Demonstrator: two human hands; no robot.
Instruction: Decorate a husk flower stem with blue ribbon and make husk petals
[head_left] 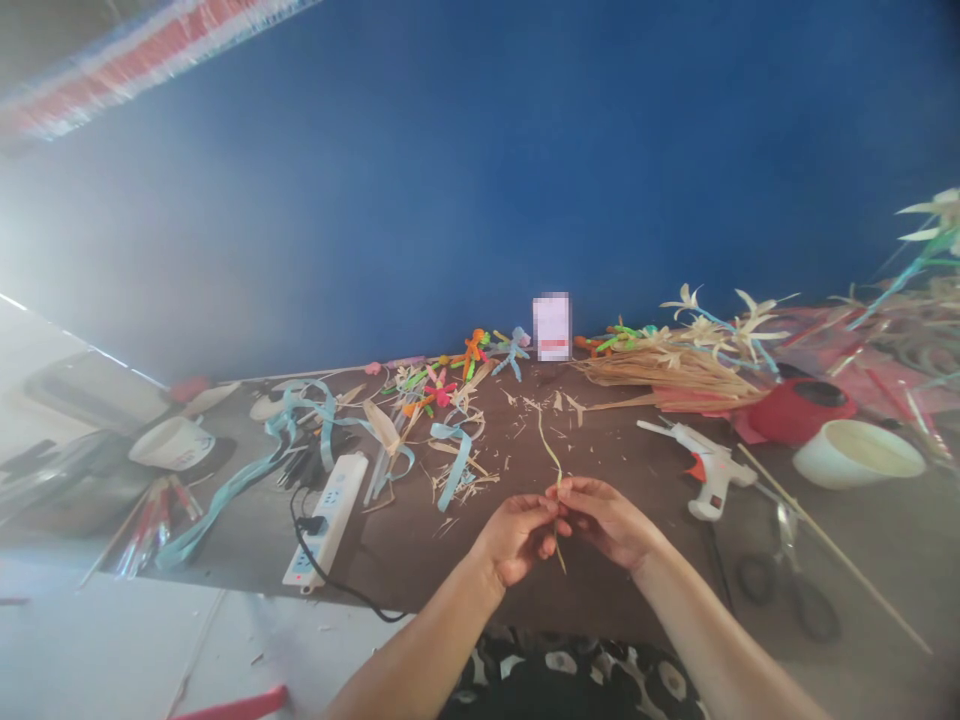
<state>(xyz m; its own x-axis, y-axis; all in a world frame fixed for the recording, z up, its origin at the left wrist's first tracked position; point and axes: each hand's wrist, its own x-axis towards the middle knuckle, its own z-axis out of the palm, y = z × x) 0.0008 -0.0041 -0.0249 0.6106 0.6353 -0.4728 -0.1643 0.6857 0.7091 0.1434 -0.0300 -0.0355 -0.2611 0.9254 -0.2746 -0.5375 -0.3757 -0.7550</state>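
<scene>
My left hand (519, 535) and my right hand (604, 518) meet over the near middle of the brown table (420, 530), fingers pinched together. Both grip one thin pale straw strip (550, 452), which rises from the fingers toward the back of the table; a short end hangs below my hands. Loose straw scraps lie on the table just behind the hands.
A white glue gun (705, 465), black scissors (787, 575) and a long thin stick (832, 545) lie at right, by a red pot (799, 410) and a white bowl (855, 455). A power strip (326, 515), blue ribbons (300, 430) and a white cup (172, 443) are at left. Straw flowers (712, 335) stand behind.
</scene>
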